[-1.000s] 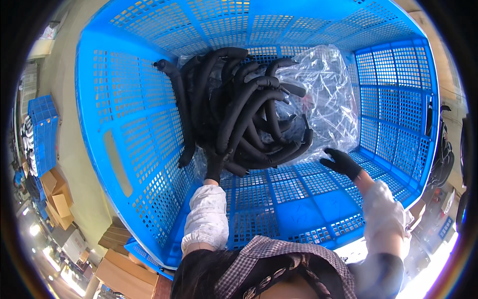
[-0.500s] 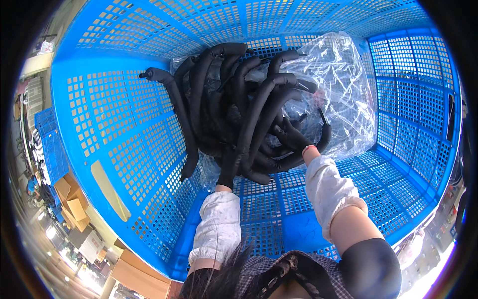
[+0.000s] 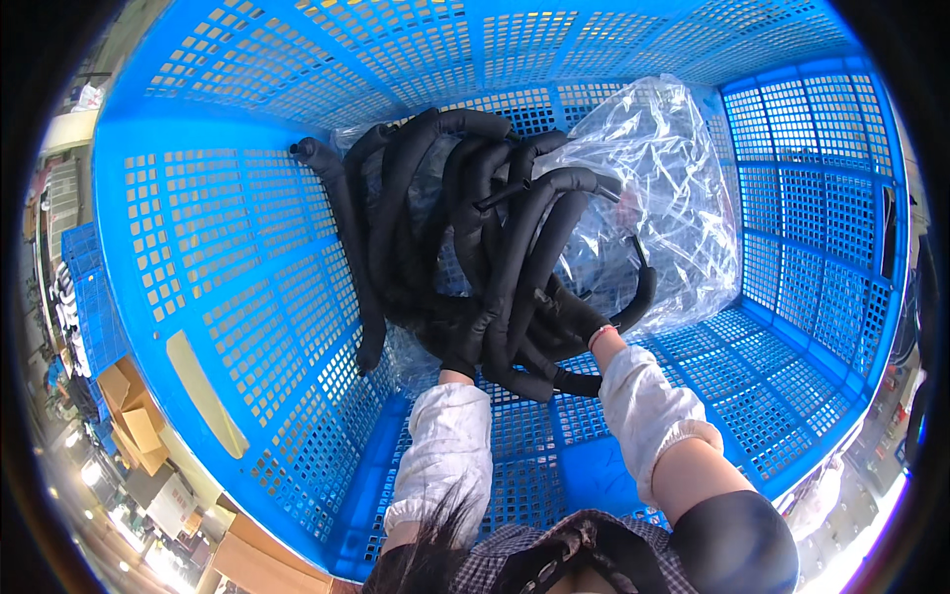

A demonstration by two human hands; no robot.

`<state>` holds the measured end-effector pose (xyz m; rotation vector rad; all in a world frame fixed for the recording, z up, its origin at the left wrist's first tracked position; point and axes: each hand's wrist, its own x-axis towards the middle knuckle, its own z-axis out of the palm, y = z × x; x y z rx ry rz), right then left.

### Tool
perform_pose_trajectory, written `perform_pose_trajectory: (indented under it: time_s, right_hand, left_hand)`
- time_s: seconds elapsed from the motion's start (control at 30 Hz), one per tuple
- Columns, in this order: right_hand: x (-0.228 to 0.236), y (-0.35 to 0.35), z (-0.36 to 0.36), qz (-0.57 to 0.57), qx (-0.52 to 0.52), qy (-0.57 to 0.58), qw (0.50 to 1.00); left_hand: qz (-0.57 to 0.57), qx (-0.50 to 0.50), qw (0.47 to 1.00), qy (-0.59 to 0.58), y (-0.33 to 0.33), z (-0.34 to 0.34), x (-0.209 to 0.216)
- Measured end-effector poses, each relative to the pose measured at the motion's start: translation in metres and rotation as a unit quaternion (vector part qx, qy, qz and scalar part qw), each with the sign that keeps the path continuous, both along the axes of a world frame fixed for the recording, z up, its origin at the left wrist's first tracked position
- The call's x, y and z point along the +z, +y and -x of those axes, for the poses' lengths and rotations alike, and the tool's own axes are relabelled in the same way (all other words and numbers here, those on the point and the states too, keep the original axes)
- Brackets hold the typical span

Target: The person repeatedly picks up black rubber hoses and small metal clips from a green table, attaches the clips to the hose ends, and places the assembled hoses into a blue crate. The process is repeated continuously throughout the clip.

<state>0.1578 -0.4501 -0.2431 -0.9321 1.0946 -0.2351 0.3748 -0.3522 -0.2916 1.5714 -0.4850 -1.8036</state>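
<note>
A tangle of black padded hoses [image 3: 396,218], bent into loops, lies in a large blue crate [image 3: 198,238]. My left hand [image 3: 458,348], in a black glove, grips the near side of the bundle, its fingers largely lost against the black hoses. To its right, my right hand [image 3: 576,315], also in a black glove, is closed around hoses at the bundle's near right side. Some hose ends show thin dark tube tips. Under and behind the hoses spreads a clear plastic bag [image 3: 683,198].
The crate's high lattice walls surround both arms, with a handle slot [image 3: 206,396] in the left wall. Outside at the left are open cardboard boxes [image 3: 134,421] and a smaller blue crate [image 3: 89,257]. A flat cardboard piece [image 3: 259,559] is near the lower left.
The hoses between my hands have shifted slightly toward me, and their loops at the middle and right lie differently. Both hands stay at the bundle's near side.
</note>
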Motion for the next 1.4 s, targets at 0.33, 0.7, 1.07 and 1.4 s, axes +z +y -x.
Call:
perform_pose_trajectory:
  time_s: [0.33,0.7,1.07,1.4]
  right_hand:
    - [0.035,-0.012,-0.015,-0.209,-0.070,-0.165,0.961]
    - [0.212,-0.033,-0.026,-0.203,-0.074,-0.235,0.948]
    - [0.407,-0.031,-0.020,0.221,-0.031,-0.158,0.962]
    - [0.501,0.032,0.053,0.448,-0.095,-0.052,0.888]
  left_hand:
    - [-0.055,0.227,0.961,0.148,-0.005,0.004,0.011]
    - [0.084,0.067,0.983,0.148,-0.075,-0.008,0.230]
    - [0.178,0.119,0.935,0.284,-0.065,0.006,0.413]
    - [0.296,-0.021,0.879,0.372,-0.058,0.077,0.532]
